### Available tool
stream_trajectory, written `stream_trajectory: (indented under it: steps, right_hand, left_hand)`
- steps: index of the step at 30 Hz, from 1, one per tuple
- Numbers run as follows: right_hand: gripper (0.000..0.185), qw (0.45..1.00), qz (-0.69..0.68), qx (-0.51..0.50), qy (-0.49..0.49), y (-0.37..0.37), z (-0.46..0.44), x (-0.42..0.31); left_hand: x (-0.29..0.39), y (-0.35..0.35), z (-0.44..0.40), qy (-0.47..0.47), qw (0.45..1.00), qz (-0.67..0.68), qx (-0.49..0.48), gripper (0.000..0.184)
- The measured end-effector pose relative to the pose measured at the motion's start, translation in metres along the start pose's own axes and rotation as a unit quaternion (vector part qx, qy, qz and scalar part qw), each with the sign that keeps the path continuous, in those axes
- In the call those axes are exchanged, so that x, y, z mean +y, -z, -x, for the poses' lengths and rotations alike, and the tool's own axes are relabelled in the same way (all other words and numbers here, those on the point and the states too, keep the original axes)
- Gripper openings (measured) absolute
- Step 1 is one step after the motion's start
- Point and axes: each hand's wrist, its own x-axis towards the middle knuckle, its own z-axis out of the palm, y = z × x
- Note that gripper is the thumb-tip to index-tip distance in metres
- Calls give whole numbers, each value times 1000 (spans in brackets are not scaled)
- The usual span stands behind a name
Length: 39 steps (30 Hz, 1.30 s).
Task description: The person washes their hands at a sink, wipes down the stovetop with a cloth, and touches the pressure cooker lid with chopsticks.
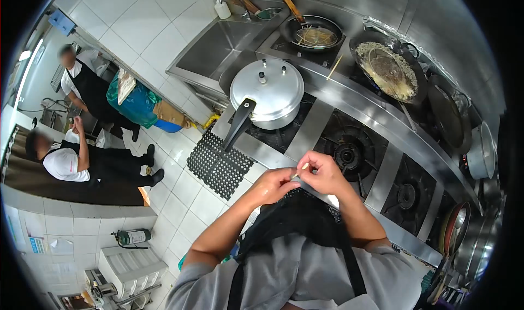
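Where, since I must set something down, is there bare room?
Bare: the middle front burner, between pressure cooker and right front burner; that one too; the sink basin, left of the frying pan. Crowded: the back, with pan and wok; the right, stacked with cookware.

Stove (305, 133) before me: pressure cooker (270, 94) on left burner (277, 138), sink (212, 52) beyond; frying pan (335, 29) at back, wok (421, 83) further right.

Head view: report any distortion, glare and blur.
Head view: wide-angle bending, the steel ledge curving and the corners black; head view: bright glare along that ledge, highlights on the pressure cooker; head view: hands fairly clear, but the small pale item between them too small to identify; head view: the two people at left have blurred faces.
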Motion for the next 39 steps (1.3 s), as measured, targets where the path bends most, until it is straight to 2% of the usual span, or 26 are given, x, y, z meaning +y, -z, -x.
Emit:
stream_trajectory:
  steps: [2,3,4,5,6,8,9,10,12,13,18,20,23,26,27,31,33,35,39]
  right_hand:
    - [13,999,-43,-7,-13,-1,7,2]
    - [22,996,-78,40,5,-1,10,-3]
    - [31,990,-114,85,21,0,14,-5]
    - [46,995,-54,72,31,2,21,15]
    - [46,995,-56,74,31,3,28,29]
    - [41,997,58,2,-52,-2,45,47]
    - [30,994,83,6,-70,-6,49,41]
    - [30,994,83,10,-73,-9,51,46]
    - [19,987,31,76,-136,-20,49,59]
    - [13,985,65,116,-110,-24,45,61]
    - [13,974,150,155,-70,-31,8,46]
    - [13,961,160,219,-60,-32,-11,49]
    - [15,949,199,241,-52,-31,-35,60]
    - [18,943,212,250,-54,-32,-51,65]
    - [19,945,205,247,-64,-35,-55,65]
    - [23,949,185,232,-105,-41,-71,54]
    - [26,956,134,219,-141,-41,-79,56]
    - [27,958,128,211,-143,-41,-86,57]
    - [26,963,134,197,-130,-41,-96,48]
  left_hand:
    - [-11,-16,-14,-68,998,-4,-3,23]
    - [-7,-20,-18,-34,996,79,4,13]
    - [-10,-23,-22,-33,996,82,4,13]
    - [-15,-24,-27,27,983,176,34,14]
    - [-18,-21,-33,87,958,267,63,15]
    - [-13,-10,-42,112,950,279,81,19]
    - [-17,-7,-45,115,943,295,104,20]
    - [-20,-2,-51,114,935,311,127,22]
    - [-26,7,-61,122,931,320,126,22]
    - [-30,13,-68,130,929,323,126,22]
    - [-48,38,-92,134,905,392,91,27]
    - [-52,43,-91,122,909,391,75,32]
    - [-66,44,-75,147,929,339,-29,35]
    - [-101,39,-49,156,942,287,-79,34]
    - [-111,37,-37,155,941,290,-78,34]
    - [-168,35,15,285,919,267,-54,29]
    - [-203,34,46,300,919,255,-9,29]
    - [-241,32,77,370,900,226,36,31]
    - [-330,28,141,450,872,177,74,37]
